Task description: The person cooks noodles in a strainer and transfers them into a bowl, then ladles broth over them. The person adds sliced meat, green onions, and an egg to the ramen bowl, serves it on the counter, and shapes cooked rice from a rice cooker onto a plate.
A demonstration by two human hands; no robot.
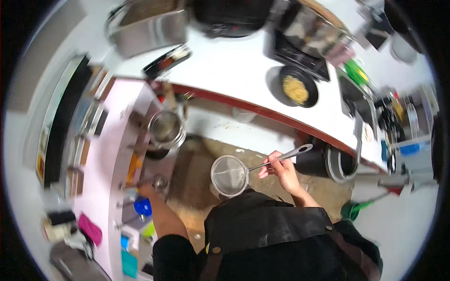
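A round fine-mesh strainer (pixel 229 175) with a long metal handle is in my right hand (pixel 279 169); my fingers are closed around the handle, and the mesh part hangs out in front of my dark apron (pixel 267 218). My left arm stretches to the left, where my left hand (pixel 146 189) is among utensils hanging along the pink cabinet (pixel 101 154). Close to that hand are a small round metal utensil (pixel 160 181) and a blue item (pixel 142 206). The left fingers are blurred and partly hidden, so their grip does not show.
On the white counter (pixel 225 70), a black bowl of yellow noodle-like food (pixel 295 90) sits near a cooktop with a large pot (pixel 311 33). A sink (pixel 354 93) lies farther right. Metal pots (pixel 167 127) stand left of the floor; a dark bin (pixel 314 161) stands below the counter.
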